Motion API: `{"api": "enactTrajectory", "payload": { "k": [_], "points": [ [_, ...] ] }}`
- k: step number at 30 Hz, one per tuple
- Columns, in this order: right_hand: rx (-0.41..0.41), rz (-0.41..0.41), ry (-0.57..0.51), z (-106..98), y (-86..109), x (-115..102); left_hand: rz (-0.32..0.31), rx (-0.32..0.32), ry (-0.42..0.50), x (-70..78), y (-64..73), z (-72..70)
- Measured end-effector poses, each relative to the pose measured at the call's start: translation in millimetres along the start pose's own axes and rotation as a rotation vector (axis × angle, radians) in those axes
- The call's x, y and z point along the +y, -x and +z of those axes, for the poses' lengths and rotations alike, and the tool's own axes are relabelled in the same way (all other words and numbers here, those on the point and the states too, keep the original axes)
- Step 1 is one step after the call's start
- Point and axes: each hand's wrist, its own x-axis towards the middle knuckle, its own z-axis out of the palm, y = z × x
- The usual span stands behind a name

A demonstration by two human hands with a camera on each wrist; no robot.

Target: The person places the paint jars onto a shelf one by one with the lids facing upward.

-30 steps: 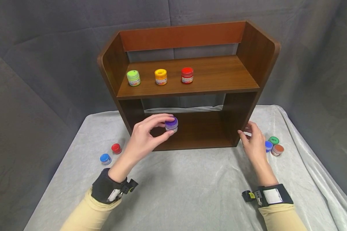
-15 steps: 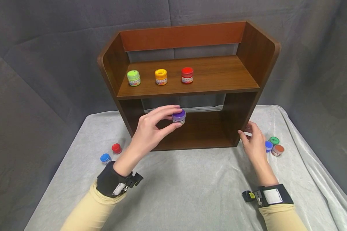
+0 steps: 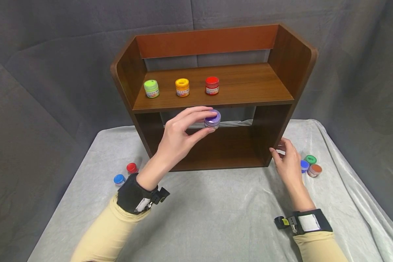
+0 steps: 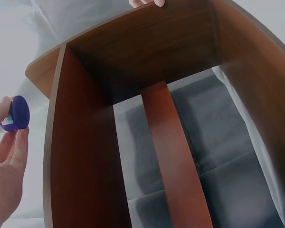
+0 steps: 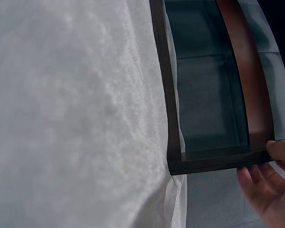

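We see left hand pinching squat purple jar, wood-grained shelf beyond; right hand, fingers partly hidden, seemingly gripping flat side panel.

Dark grey curtain behind a pale cloth

The person wore long pale-yellow sleeves, L sleeve & R sleeve, fabric bunched nr the cuffs. Blk wristbands, L band & R band, each had a white rect. patch, L patch & R patch. Sm. blk mounts, L mount & R mount, jutted thumb-side w/ silvery metal bits; R one carried a yellow mark.
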Motion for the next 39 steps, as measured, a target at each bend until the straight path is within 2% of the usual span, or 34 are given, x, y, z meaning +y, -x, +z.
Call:
{"api": "enactTrajectory", "payload": {
  "k": [6,16,24,31,39],
  "points": [
    [-0.002,0.009,0.010,0,0.3,0,0.000,0.000,-0.011,1.2,-8.6,4.9],
    [-0.003,0.010,-0.005,-1,0.3,1,0.086,0.029,-0.034,3.7,-22.8,14.0],
    [-0.003,0.001,-0.004,0,0.4,1,0.105,0.019,-0.035,6.3,-35.4,24.1],
    [-0.006,0.008,-0.016,1,0.9,2,0.080,0.004,-0.044,8.7,-42.7,32.6],
    [-0.012,0.006,-0.028,0,1.2,1,0.096,0.000,-0.071,11.4,-52.5,42.0]
  ]
}}
